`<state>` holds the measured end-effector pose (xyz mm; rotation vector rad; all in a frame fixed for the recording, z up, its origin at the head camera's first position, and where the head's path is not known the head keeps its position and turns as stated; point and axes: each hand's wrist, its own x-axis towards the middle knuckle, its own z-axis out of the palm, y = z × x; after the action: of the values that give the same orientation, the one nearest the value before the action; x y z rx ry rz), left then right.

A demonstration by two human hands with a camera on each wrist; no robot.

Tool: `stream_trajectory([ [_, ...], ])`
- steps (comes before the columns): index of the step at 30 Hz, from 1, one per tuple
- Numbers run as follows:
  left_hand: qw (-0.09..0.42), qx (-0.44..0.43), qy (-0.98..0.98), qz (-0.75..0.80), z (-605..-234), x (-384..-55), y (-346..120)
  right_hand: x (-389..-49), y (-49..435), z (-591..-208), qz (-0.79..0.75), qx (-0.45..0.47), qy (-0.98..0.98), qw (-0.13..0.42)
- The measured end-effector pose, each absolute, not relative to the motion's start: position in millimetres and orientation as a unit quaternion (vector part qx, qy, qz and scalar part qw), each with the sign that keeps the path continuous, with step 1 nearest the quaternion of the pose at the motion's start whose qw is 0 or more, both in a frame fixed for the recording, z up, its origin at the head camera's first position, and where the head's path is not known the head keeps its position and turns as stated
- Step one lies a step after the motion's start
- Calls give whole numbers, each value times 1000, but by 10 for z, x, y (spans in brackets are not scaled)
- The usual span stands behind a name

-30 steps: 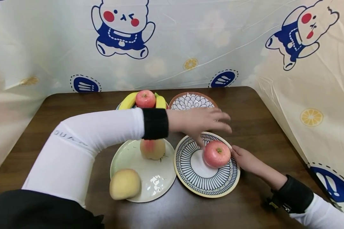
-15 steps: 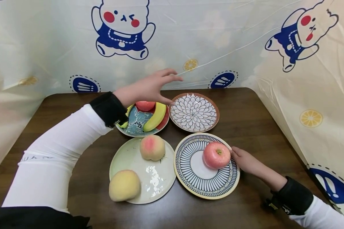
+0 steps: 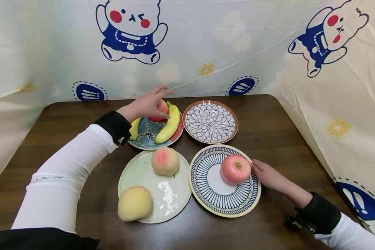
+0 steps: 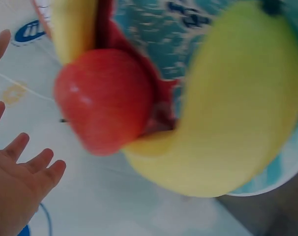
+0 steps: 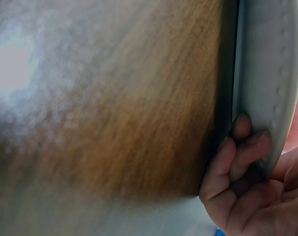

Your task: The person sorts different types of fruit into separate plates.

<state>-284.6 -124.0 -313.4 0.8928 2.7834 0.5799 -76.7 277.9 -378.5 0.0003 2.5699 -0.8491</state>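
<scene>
My left hand [image 3: 146, 104] hovers over the apple [image 3: 162, 106] on the blue-and-red plate [image 3: 147, 136] at the back left. In the left wrist view, its spread fingers [image 4: 15, 147] are apart from that apple [image 4: 107, 101]. Two bananas flank the apple: one banana [image 3: 169, 125] on the right, another banana [image 3: 134, 130] partly hidden by my wrist. With thumb above and curled fingers beneath, my right hand [image 3: 268, 175] grips the rim of the black-and-white patterned plate [image 3: 225, 203]. Another apple [image 3: 235, 169] sits on this plate. The plate's underside [image 5: 264, 59] shows in the right wrist view.
A pale green plate [image 3: 172, 205] at the front left bears a pink-tinged peach [image 3: 165, 161] and a yellow peach [image 3: 135, 203], which overhangs the rim. At the back right stands a brown-rimmed flower-patterned plate [image 3: 210, 121]. A printed cloth [image 3: 187, 41] hangs behind the wooden table [image 3: 293, 149].
My left hand has swung left from above the patterned plate, then lowered over the apple on the back-left plate. The right hand keeps its grip on the patterned plate's rim.
</scene>
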Motion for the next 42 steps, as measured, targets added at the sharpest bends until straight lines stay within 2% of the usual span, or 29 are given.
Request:
stream_trajectory([
  [10,70,283,935,200,-3421,-2904,-1389,-770,2777,-3799,-300,-3,931,209],
  [19,70,262,939,213,-3508,-2869,-1421,-754,2785,-3795,-304,-4,931,204],
  [27,58,276,937,207,-3576,-2873,-1411,-743,2774,-3806,-301,-8,935,189],
  [42,71,290,939,173,-3684,-2923,-1460,-756,2769,-3813,-295,-3,936,190],
])
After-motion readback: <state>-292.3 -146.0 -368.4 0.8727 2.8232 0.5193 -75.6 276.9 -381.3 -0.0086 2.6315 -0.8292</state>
